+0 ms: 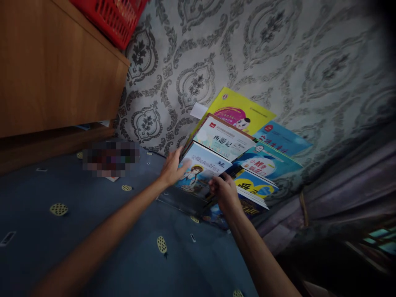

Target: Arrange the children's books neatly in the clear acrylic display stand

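My left hand (174,168) holds the left edge of a book (195,175) with a blue-grey cover and a cartoon figure, its thumb lying across the front. At the same book's right edge, my right hand (225,190) is closed with curled fingers. The book stands tilted at the front of a left stack. Behind it rise a pale book (221,138) with a red label and a tall yellow book (241,108). To the right stand a teal book (269,159), a blue book (283,138), a yellow-and-blue book (255,183) and a dark book (250,206).
Blue cloth (123,231) with yellow pineapple-like prints covers the surface below. A wooden cabinet (62,70) is at left, carrying a red basket (116,18). Patterned wallpaper (198,78) backs the books. A curtain (328,194) hangs at right. A blurred-out item (110,159) lies at left.
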Available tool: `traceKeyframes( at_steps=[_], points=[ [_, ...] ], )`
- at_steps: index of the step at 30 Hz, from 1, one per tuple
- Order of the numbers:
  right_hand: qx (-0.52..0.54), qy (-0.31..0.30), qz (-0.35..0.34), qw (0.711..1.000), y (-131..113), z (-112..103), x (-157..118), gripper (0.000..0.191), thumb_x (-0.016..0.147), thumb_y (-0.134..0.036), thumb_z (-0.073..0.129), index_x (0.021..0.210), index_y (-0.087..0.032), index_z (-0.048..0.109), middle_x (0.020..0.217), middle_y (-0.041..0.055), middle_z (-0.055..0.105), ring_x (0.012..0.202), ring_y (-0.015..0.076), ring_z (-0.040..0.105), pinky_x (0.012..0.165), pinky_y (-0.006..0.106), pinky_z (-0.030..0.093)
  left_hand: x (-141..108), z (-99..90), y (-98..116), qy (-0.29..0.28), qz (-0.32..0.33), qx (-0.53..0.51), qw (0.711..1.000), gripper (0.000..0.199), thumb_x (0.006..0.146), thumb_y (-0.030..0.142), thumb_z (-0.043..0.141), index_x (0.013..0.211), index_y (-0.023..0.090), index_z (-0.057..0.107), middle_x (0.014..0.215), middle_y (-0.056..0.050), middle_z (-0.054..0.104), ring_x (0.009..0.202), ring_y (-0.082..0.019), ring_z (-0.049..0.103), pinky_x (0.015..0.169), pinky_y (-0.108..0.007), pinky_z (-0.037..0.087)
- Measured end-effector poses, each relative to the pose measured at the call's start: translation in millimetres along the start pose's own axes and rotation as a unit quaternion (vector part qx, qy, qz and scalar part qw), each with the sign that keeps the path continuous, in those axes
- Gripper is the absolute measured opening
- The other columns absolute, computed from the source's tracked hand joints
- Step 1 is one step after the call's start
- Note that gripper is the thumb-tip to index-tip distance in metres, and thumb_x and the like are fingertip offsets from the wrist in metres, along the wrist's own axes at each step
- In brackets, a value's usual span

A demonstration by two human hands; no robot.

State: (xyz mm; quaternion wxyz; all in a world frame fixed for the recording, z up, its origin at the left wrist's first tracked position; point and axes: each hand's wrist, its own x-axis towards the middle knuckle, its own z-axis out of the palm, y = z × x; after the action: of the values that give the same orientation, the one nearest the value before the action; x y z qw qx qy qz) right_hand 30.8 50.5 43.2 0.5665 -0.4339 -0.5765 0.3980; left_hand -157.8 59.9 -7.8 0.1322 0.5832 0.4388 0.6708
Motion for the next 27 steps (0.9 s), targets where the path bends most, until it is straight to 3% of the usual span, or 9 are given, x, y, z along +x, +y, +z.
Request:
traceKeyframes(
  at_steps=[4,8,12,16,22,27],
  points=[
    [-0.002,0.003,-0.006,1.0,-1,2,-9,0.065,0.056,-0.035,0.076,0.115,-0.018,0.057,0.051,-0.0062,0.06,0.04,0.0103,0.043,0.04,0.021,0.03,13,-15.6,1,0.05,-0.039,-0.073,0.995,0.038,0.101,0.035,0.042,0.13,0.018,0.06,0.135,-0.013,0.064,0.128,-0.025,0.057,0.113,-0.044,0.042],
    [-0.01,0.007,-0.011,1.0,0,3,-16,0.078,0.057,-0.036,0.075,0.128,-0.016,0.051,0.051,-0.0062,0.061,0.041,0.012,0.044,0.04,0.023,0.029,19,-28.9,2,0.054,-0.085,-0.139,0.985,0.038,0.102,0.034,0.038,0.123,0.018,0.067,0.126,-0.009,0.07,0.12,-0.023,0.063,0.103,-0.038,0.051],
    [-0.019,0.007,0.009,1.0,1,1,-19,0.084,0.056,-0.037,0.074,0.133,-0.016,0.047,0.051,-0.006,0.061,0.041,0.0134,0.045,0.041,0.023,0.029,18,-29.8,5,0.034,-0.112,-0.162,0.98,0.038,0.1,0.03,0.041,0.123,0.018,0.069,0.125,-0.009,0.072,0.117,-0.022,0.066,0.1,-0.037,0.052],
    [-0.017,-0.007,0.022,1.0,3,0,-19,0.074,0.056,-0.037,0.074,0.124,-0.017,0.053,0.051,-0.0057,0.061,0.04,0.0125,0.045,0.04,0.022,0.029,16,-26.9,8,0.018,-0.095,-0.156,0.983,0.038,0.1,0.029,0.043,0.123,0.016,0.071,0.133,-0.01,0.069,0.123,-0.024,0.063,0.104,-0.039,0.05],
    [-0.023,-0.037,0.028,0.999,9,1,-19,0.045,0.057,-0.035,0.076,0.095,-0.022,0.057,0.051,-0.0046,0.061,0.04,0.0117,0.044,0.041,0.023,0.029,14,-27.5,11,0.002,-0.094,-0.158,0.983,0.037,0.101,0.03,0.043,0.12,0.017,0.072,0.134,-0.009,0.07,0.126,-0.024,0.062,0.106,-0.04,0.049],
    [-0.019,-0.051,0.032,0.998,10,2,-23,0.045,0.058,-0.035,0.074,0.097,-0.021,0.057,0.051,-0.005,0.06,0.041,0.0114,0.043,0.042,0.023,0.03,14,-27.5,12,-0.007,-0.096,-0.165,0.982,0.041,0.102,0.035,0.041,0.114,0.016,0.075,0.124,-0.008,0.075,0.12,-0.025,0.066,0.104,-0.041,0.051]
  ],
)
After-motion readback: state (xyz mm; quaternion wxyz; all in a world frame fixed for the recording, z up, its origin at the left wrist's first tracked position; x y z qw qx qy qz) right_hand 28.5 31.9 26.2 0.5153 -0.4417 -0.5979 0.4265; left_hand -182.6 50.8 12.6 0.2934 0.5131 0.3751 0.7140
